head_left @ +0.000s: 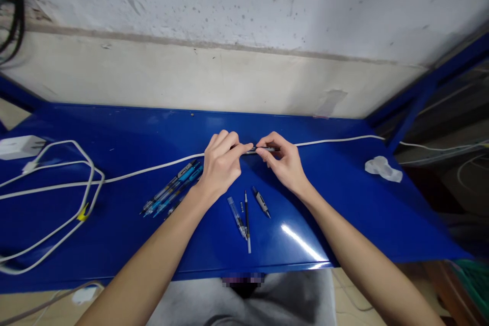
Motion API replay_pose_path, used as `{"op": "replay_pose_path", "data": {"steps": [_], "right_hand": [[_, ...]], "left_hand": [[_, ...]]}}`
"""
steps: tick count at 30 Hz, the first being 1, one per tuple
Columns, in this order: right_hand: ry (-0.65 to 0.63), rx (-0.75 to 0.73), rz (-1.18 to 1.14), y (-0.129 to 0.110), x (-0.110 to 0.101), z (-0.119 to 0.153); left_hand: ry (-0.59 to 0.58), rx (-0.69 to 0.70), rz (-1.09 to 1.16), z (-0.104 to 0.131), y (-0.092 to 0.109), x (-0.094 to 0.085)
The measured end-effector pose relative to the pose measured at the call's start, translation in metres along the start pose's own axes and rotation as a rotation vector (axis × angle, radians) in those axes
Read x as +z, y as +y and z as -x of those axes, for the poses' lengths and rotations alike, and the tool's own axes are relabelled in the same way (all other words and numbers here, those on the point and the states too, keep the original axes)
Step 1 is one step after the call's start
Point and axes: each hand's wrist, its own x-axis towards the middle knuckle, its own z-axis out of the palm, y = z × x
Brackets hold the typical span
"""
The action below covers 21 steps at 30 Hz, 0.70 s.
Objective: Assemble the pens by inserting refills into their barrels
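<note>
Over the middle of the blue shelf, my left hand (pixel 224 160) and my right hand (pixel 281 159) meet at a slim pen (pixel 250 152). Its left end sits in my left fingers, which hide much of it. My right thumb and fingers pinch the other end. Below them lie loose pen parts: a clear barrel (pixel 237 216), a dark ink refill (pixel 247 219), a tiny spring-like piece (pixel 241 207) and a grey upper pen half with a clip (pixel 261 202). Beside my left wrist rests a bundle of several clear and blue pens (pixel 171 188), partly covered by that hand.
A white cable (pixel 153 168) crosses the shelf behind my hands and loops at the left near a white plug adapter (pixel 21 147). Crumpled translucent plastic (pixel 383 169) lies at the right. A wall (pixel 214 79) bounds the back; blue frame posts (pixel 410 104) stand at the sides.
</note>
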Motion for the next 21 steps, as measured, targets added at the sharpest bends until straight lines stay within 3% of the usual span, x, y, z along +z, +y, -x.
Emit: {"op": "replay_pose_path", "data": {"steps": [3, 7, 12, 17, 21], "right_hand": [[0.066, 0.014, 0.035, 0.0014, 0.0017, 0.0001], [0.024, 0.057, 0.118, 0.0025, 0.0036, 0.0028], [-0.026, -0.028, 0.146, 0.0021, 0.0048, 0.0031], [0.136, -0.094, 0.167, 0.0046, 0.0018, -0.0001], [0.255, -0.064, 0.126, 0.0077, 0.0002, -0.0008]], "left_hand": [[-0.012, 0.044, -0.015, -0.0005, 0.0005, 0.0004], [0.005, 0.074, -0.033, -0.0004, 0.0007, 0.0004], [-0.073, 0.024, -0.06, -0.0012, 0.0002, -0.0018], [-0.175, -0.042, -0.086, -0.0043, -0.0008, -0.0047], [-0.204, -0.083, -0.09, -0.0036, -0.0037, -0.0045]]}}
